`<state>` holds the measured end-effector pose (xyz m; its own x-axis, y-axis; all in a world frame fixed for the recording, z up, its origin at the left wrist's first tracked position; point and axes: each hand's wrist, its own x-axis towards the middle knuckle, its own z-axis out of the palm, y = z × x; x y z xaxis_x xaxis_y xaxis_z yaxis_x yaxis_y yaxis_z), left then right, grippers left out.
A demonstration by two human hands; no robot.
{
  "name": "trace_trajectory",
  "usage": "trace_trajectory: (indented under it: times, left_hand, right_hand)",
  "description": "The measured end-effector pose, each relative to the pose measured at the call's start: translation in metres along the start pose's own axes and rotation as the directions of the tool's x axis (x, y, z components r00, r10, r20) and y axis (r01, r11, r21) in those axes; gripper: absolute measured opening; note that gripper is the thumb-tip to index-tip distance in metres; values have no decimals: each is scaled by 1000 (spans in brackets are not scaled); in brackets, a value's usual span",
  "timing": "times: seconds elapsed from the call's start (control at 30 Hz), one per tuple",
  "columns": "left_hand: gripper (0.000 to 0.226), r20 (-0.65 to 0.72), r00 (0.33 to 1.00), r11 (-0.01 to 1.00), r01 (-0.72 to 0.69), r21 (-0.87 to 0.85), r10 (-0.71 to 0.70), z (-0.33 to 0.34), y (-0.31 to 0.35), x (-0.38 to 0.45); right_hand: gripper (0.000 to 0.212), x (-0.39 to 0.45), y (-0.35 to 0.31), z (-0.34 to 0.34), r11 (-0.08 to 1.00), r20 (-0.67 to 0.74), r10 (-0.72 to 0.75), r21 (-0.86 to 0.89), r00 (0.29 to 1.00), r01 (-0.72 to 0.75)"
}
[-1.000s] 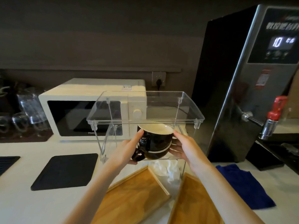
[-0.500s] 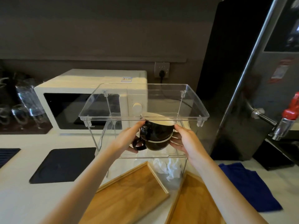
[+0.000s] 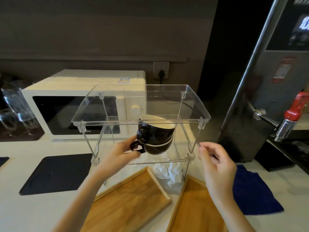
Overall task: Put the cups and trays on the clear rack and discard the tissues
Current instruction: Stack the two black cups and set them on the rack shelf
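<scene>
Two stacked black cups (image 3: 156, 138) with cream insides sit tilted on the middle shelf of the clear rack (image 3: 192, 104). My left hand (image 3: 119, 154) pinches the lower cup's handle. Just right of the rack's front post my right hand (image 3: 215, 161) hovers with fingers apart, holding nothing. Crumpled white tissues (image 3: 168, 173) lie on the counter under the rack. Two wooden trays rest in front, one at the left (image 3: 127, 203) and one at the right (image 3: 195, 206).
A white microwave (image 3: 80, 101) stands behind the rack. A tall steel water boiler (image 3: 267, 97) with a red tap is at the right. A blue cloth (image 3: 252, 193) lies near the right tray, a black mat (image 3: 55, 173) at the left, glassware (image 3: 15, 108) at far left.
The stacked cups went deeper into the rack onto its middle shelf. My right hand let go of them and drew back to the right; my left hand shifted to the handle.
</scene>
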<state>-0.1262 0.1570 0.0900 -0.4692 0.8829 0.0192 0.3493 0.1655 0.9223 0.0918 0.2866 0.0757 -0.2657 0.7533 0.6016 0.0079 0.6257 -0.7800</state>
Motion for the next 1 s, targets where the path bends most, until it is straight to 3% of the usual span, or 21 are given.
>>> trace_trajectory:
  times: [0.03, 0.1, 0.17, 0.23, 0.43, 0.63, 0.77, 1.0]
  left_hand:
    - [59, -25, 999, 994, -46, 103, 49, 5, -3, 0]
    - [64, -174, 978, 969, -68, 237, 111, 16, -3, 4]
    - [61, -302, 942, 965, -72, 252, 149, 26, -2, 9]
    - [60, -373, 915, 973, -73, 218, 152, 34, -4, 13]
    - [58, -440, 882, 975, -80, 206, 165, 41, -6, 18]
    - [64, -392, 912, 982, -48, 180, 117, 42, -1, 40]
    - [67, -413, 903, 965, -11, 263, 123, 48, 6, 66]
    - [54, -354, 917, 981, -153, 121, 186, 56, 9, 96]
  right_hand:
    - [20, -4, 7, -3, 999, -43, 19, -39, 999, -21]
    - [40, -9, 22, 1, 978, 45, 202, -54, 978, -200]
    - [57, -10, 31, 10, 897, 236, 429, 1, 872, -441]
    - [59, -10, 37, 20, 828, 316, 506, 81, 802, -555]
    - [47, -10, 45, 33, 792, 215, 562, 140, 799, -595]
    - [39, -8, 48, 36, 782, 178, 569, 187, 803, -595]
    - [40, -9, 51, 35, 781, 181, 570, 186, 802, -597]
    - [35, -8, 57, 37, 785, 191, 552, 209, 812, -583]
